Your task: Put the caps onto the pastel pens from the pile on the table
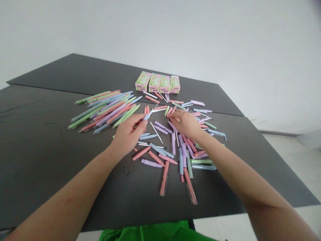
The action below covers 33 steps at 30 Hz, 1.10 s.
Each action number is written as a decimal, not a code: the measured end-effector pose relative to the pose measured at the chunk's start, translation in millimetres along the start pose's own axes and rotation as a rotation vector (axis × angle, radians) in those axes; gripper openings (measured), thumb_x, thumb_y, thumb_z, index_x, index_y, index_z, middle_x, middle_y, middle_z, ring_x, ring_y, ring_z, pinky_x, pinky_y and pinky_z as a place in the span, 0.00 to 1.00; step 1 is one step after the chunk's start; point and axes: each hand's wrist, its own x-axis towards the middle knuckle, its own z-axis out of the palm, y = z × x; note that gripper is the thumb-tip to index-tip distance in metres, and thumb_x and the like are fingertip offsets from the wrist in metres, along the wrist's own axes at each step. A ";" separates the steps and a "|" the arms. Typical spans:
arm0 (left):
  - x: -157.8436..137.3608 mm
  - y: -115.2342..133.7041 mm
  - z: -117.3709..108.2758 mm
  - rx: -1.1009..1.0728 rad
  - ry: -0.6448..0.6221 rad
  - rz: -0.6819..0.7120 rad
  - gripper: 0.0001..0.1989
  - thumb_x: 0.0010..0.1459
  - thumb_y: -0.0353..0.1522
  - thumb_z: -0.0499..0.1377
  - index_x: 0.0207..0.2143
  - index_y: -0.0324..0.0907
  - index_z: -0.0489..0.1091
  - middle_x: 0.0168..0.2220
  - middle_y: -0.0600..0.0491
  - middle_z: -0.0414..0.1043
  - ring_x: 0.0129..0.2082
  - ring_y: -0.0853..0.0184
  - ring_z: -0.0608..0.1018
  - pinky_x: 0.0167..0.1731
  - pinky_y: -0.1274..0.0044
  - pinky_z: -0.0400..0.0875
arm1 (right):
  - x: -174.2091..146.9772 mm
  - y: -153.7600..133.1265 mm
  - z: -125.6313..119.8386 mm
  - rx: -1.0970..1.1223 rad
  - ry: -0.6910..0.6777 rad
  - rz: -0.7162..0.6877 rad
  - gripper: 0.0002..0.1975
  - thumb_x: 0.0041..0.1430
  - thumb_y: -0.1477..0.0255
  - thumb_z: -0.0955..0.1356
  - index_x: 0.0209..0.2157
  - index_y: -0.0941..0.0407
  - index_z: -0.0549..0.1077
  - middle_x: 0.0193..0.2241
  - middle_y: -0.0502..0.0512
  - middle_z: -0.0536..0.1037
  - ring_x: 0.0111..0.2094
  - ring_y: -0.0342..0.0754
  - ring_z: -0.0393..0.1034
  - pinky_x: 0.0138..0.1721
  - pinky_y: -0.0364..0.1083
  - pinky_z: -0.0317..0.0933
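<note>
Left hand (pixel 129 134) pinches a blue barrel (pixel 146 117) between thumb and fingers, its pale slim end slanting up toward the middle; right hand (pixel 185 122) hangs low with fingertips bunched narrow over the parts, and whether they grip one, I cannot tell.

Beneath it all lies the dark table (pixel 32 150), near edge just in front of the person, right edge beyond the right arm, a seam running across behind the parts. Best room for moving, I'd say: the broad dark stretch left of the left arm, and the strip along the near edge, though anything rolling there could drop off.

Across the middle goes the scatter of parts (pixel 164 177), pink, purple, blue and green, many crossing and touching, so lifting one may well drag its neighbour. They look like light, stiff plastic, smooth enough to roll or slip; a grip round the middle should serve.

Over to the left, the pile of pens (pixel 107 110) lies slantwise, layered and roughly parallel; take one from the top, by its body, or the heap could slide. Behind the parts, past the seam, sit four boxes (pixel 154 82) side by side, likely thin card and easily dented.

Back to that blue barrel: light, rigid, slick, best held by its thicker body. Smallest now, a white refill (pixel 156 133) lies between the hands, thin, perhaps bendable, its tip the fragile bit; pinch it mid-length.
</note>
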 end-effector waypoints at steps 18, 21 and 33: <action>-4.3 -8.1 12.2 0.012 -0.091 0.071 0.15 0.61 0.38 0.53 0.44 0.41 0.72 0.35 0.51 0.71 0.35 0.65 0.75 0.34 0.76 0.70 | 47.1 2.7 18.5 -0.179 -0.205 -0.108 0.12 0.61 0.72 0.62 0.40 0.59 0.76 0.43 0.63 0.77 0.45 0.53 0.71 0.45 0.47 0.61; -4.8 -9.2 13.8 0.022 -0.120 0.084 0.14 0.61 0.38 0.53 0.43 0.41 0.73 0.34 0.51 0.71 0.35 0.65 0.75 0.34 0.75 0.71 | 39.3 1.4 14.9 -0.138 -0.172 -0.093 0.11 0.62 0.72 0.62 0.40 0.60 0.74 0.41 0.64 0.78 0.43 0.53 0.72 0.43 0.47 0.61; -5.6 1.7 24.4 0.030 -0.254 0.166 0.15 0.63 0.37 0.51 0.44 0.40 0.72 0.40 0.49 0.75 0.39 0.64 0.76 0.41 0.74 0.70 | -39.4 -0.3 -14.7 0.940 0.147 0.157 0.11 0.55 0.70 0.66 0.40 0.58 0.74 0.26 0.51 0.78 0.27 0.42 0.70 0.31 0.42 0.62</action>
